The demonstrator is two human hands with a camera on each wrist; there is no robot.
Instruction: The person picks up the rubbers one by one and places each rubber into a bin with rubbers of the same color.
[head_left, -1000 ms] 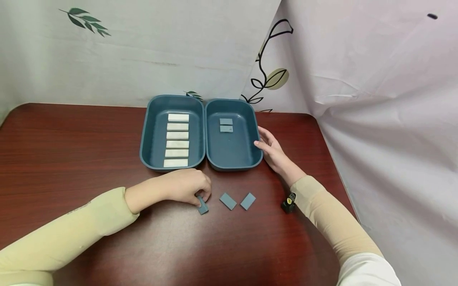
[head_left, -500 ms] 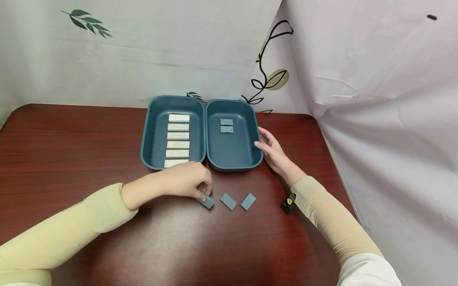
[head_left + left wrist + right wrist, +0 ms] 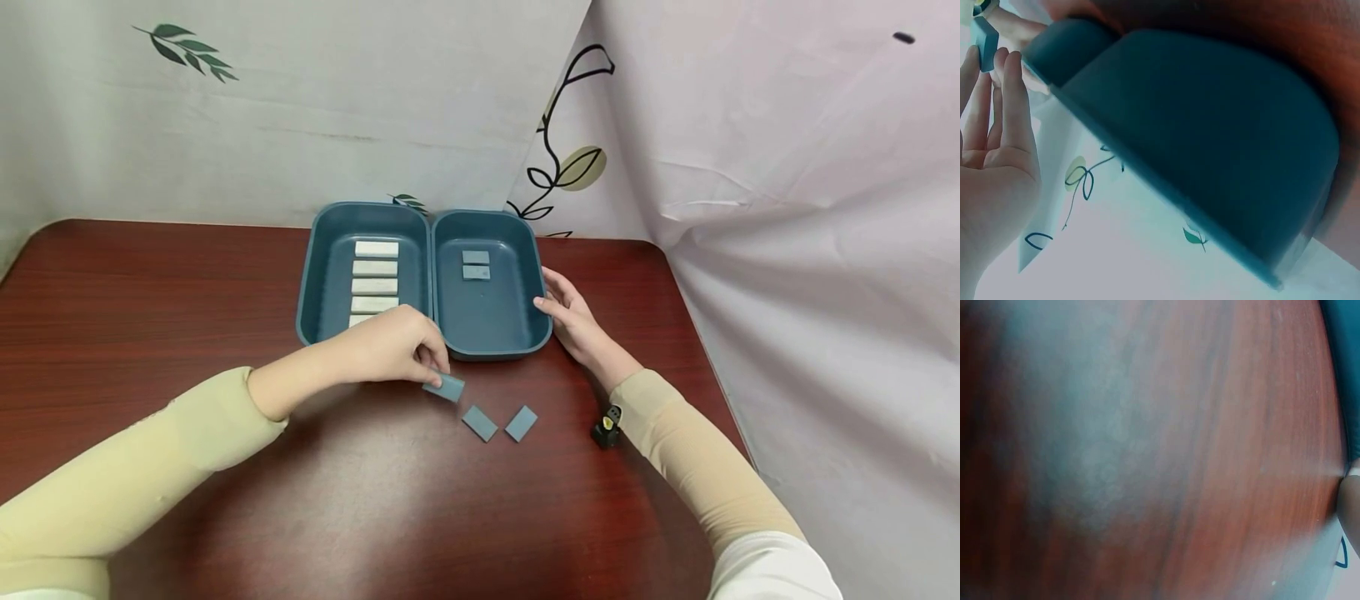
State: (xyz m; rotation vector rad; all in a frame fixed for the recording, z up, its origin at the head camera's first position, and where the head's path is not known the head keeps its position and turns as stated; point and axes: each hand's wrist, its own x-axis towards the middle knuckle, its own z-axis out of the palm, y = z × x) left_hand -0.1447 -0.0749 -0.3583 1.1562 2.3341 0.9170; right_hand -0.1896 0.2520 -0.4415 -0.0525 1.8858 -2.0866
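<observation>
My left hand point(image 3: 390, 343) pinches a blue-grey rectangular block point(image 3: 447, 387) between thumb and fingertips, just in front of the two bins. The left wrist view shows that block point(image 3: 985, 45) tilted at the fingertips. On the outer side of the right blue bin point(image 3: 491, 325), my right hand point(image 3: 573, 321) holds the wall, thumb over the rim. Inside that bin two blue-grey blocks point(image 3: 476, 265) lie at the back. The left blue bin point(image 3: 330, 287) holds a column of several white blocks point(image 3: 375, 268), its near end hidden by my left hand.
Two more blue-grey blocks, a left one point(image 3: 480, 423) and a right one point(image 3: 521, 423), lie angled on the dark red table point(image 3: 420, 517). A black wrist camera point(image 3: 606, 429) sits at the right cuff. A patterned white cloth point(image 3: 300, 108) stands behind the table.
My left hand has lifted the pinched block from the table and carried it forward and slightly right, toward the bins. My right hand has stayed at the right bin.
</observation>
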